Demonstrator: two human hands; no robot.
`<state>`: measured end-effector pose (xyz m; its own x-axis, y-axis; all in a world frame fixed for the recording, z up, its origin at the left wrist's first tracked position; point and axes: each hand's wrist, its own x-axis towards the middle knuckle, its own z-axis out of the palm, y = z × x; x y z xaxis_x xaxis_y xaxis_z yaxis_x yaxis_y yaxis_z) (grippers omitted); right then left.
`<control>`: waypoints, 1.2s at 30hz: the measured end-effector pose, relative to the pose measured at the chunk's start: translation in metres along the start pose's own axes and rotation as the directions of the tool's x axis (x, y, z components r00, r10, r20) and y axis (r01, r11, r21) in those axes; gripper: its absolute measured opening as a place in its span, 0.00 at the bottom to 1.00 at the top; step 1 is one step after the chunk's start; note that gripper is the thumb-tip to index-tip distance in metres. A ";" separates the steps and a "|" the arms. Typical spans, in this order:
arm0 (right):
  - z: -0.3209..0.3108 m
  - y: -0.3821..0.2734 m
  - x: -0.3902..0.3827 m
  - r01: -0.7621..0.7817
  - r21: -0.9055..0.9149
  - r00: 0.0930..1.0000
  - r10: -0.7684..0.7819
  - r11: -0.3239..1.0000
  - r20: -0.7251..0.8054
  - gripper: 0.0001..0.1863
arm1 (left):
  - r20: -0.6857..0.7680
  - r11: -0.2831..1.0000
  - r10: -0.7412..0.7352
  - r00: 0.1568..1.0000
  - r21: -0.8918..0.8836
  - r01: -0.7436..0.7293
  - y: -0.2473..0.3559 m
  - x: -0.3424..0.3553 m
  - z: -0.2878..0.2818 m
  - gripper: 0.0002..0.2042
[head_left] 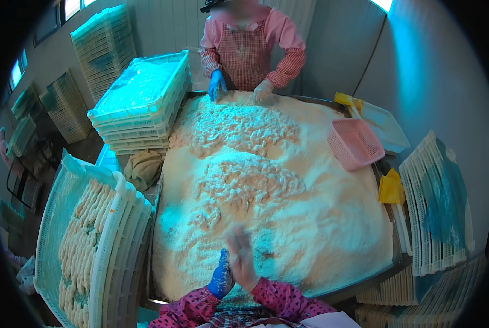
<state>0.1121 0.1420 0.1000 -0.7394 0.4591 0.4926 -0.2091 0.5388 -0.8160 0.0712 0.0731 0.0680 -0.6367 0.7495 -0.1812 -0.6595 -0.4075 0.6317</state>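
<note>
Over the near part of a broad bed of pale crumbs (332, 240), my two hands meet palm to palm. My left hand (221, 277), in a crumb-dusted blue glove, has its fingers stretched out. Against it lies my right hand (242, 261), in a pale glove, its fingers extended and blurred by motion. No piece shows between the palms, though their inner sides are hidden. Just beyond them a heap of crumb-coated strips (244, 180) rests on the bed. Farther off is a second heap of coated strips (244, 128).
Rows of coated pieces (83, 246) fill the top crate (105, 262) at left. Stacked white crates (140, 117) stand behind it, beside a cloth (144, 168). A pink basket (355, 145) sits at right near yellow-handled tools (391, 188). Across the table, a co-worker (244, 52) touches the crumbs.
</note>
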 end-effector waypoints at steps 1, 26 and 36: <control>0.001 -0.005 -0.002 0.029 0.150 0.998 -0.038 0.988 0.055 0.27 | 0.175 0.925 0.324 0.930 0.148 -0.350 -0.003 0.001 0.027 0.27; -0.004 0.044 0.017 0.030 0.010 0.991 -0.031 1.000 0.128 0.37 | 0.000 0.928 -0.193 0.981 -0.324 0.183 0.016 0.013 -0.077 0.15; -0.100 0.163 0.109 -0.332 -0.567 0.940 0.215 0.754 -0.265 0.14 | -0.253 0.767 0.640 0.725 0.265 -0.584 0.340 -0.129 -0.081 0.15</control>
<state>0.0617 0.3502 0.0510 -0.5707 0.7341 0.3679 0.4506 0.6545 -0.6071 -0.1027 -0.2046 0.2450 -0.9852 0.1502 0.0820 -0.0275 -0.6120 0.7904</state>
